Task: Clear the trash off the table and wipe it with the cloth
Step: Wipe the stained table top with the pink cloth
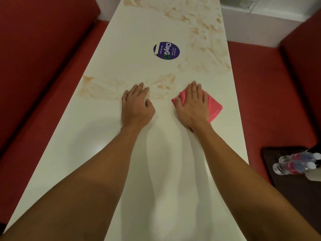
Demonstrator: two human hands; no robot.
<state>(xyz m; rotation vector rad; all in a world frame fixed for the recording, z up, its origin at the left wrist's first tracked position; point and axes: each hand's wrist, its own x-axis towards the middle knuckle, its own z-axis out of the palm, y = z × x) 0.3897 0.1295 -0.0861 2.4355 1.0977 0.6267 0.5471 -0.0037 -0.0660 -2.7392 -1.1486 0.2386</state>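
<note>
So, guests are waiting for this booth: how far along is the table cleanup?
Trash looks done: none shows on the table, and its near stretch shows no smears. Wiping is in hand: the right hand presses the pink cloth flat, while the left hand rests on the bare surface, apart from the cloth. Left to do: brown smears just ahead of the hands, and more along the far right side.

We see the cloth (215,107) only in part; its middle is hidden under the right hand (192,106). The table (97,140) is cut off at the top and bottom edges. The sticker (166,50) has small print we can't read. Lower right: bottles (295,164) blurred, labels unreadable, and the dark tray (286,197) under them runs off the right edge.
</note>
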